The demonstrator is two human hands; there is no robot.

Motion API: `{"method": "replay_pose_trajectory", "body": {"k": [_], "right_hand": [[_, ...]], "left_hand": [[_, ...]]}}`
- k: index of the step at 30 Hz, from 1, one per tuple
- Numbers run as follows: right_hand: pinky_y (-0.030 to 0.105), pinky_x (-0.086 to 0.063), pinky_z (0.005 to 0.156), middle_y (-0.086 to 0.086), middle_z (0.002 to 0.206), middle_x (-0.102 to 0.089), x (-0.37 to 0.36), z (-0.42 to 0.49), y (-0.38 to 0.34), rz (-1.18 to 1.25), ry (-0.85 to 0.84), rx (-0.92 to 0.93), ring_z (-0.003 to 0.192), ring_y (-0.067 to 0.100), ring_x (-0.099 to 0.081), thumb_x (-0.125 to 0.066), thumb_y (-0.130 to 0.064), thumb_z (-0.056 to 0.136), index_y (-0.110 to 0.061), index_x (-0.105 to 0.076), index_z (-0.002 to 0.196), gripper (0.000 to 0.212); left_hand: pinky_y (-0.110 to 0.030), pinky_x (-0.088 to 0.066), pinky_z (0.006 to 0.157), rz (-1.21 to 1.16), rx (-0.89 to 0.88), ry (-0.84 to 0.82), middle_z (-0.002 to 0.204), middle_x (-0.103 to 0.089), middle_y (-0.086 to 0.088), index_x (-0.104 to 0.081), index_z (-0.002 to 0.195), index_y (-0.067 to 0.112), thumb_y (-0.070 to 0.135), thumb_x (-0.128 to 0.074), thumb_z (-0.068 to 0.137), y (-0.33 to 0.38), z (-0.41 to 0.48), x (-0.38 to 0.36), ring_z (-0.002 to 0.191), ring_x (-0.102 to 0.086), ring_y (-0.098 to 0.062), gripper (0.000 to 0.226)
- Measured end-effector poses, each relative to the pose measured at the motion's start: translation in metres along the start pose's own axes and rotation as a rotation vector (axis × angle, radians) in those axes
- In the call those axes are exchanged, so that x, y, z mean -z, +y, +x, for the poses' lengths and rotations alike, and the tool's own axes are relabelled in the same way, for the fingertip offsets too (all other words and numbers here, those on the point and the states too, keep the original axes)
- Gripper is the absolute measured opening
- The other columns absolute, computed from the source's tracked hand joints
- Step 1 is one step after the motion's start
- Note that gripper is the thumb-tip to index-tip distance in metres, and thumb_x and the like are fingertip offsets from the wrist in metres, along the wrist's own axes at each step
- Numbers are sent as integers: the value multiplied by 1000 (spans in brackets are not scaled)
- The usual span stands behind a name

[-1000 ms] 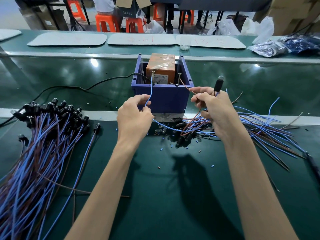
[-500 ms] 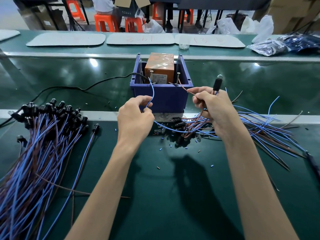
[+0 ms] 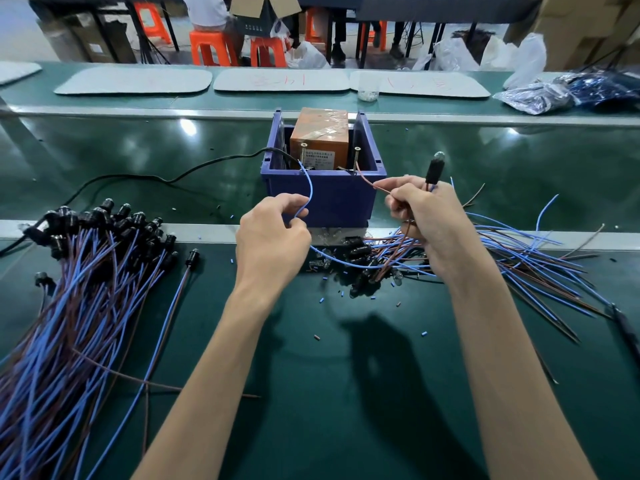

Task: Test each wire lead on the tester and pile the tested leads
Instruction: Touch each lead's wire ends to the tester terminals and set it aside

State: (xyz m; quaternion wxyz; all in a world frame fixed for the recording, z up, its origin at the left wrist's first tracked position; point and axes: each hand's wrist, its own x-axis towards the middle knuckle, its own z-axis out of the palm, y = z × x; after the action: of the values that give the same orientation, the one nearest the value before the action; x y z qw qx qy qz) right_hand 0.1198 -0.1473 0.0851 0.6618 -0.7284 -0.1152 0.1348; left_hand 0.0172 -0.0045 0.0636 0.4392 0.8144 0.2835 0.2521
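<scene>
**A:** What are the hands doing?

**B:** They are apart, and each is gripping something. The left hand (image 3: 273, 237) pinches the blue wire (image 3: 309, 188) between thumb and forefinger. The right hand (image 3: 426, 220) pinches the brown wire (image 3: 372, 184) and holds the black lamp holder (image 3: 433, 171) upright in the same grip, with the clear bulb (image 3: 440, 155) on top.

**A:** So where is the lead?

**B:** It is strung between the two hands, just in front of the tester. On the near mat, the big pile of leads (image 3: 86, 271) lies to the left. A looser heap (image 3: 519, 258) fans out to the right, beneath the right hand.

**A:** How will it handle?

**B:** I'd say it weighs almost nothing. The wires are limp but a little springy, so a tip wanders unless it is held close to the bared end. The insulation looks smooth and is probably slippery. The bulb looks like glass, so I'd hold the lead by the black holder and not by the bulb.

**A:** And farther off?

**B:** The blue bin (image 3: 332, 199) holds the orange tester box (image 3: 320, 133). Two screw posts stand at its front. The blue tip reaches the left post (image 3: 303, 150) and the brown tip reaches the right post (image 3: 356, 155), though I can't tell whether either makes firm contact. A black cord (image 3: 156, 176) runs off to the left.
</scene>
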Motion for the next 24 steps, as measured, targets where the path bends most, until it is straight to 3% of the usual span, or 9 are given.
{"method": "replay_pose_trajectory", "body": {"k": [13,24], "right_hand": [[12,-28,40,-7,53,-52,0,3,2,31,-8,-3,45,2,-39,-43,1,91,-14,-68,77,33],[13,-23,38,-6,55,-52,0,1,1,21,-8,4,45,2,-37,-42,1,90,-14,-68,78,32]], "left_hand": [[-36,-53,86,6,-46,-27,89,-70,11,-71,97,28,1,-47,80,12,-7,4,80,-69,-16,39],[-39,-54,86,-12,1,66,96,-68,6,-69,106,21,4,-53,84,9,-1,8,80,-69,-21,32]]}}
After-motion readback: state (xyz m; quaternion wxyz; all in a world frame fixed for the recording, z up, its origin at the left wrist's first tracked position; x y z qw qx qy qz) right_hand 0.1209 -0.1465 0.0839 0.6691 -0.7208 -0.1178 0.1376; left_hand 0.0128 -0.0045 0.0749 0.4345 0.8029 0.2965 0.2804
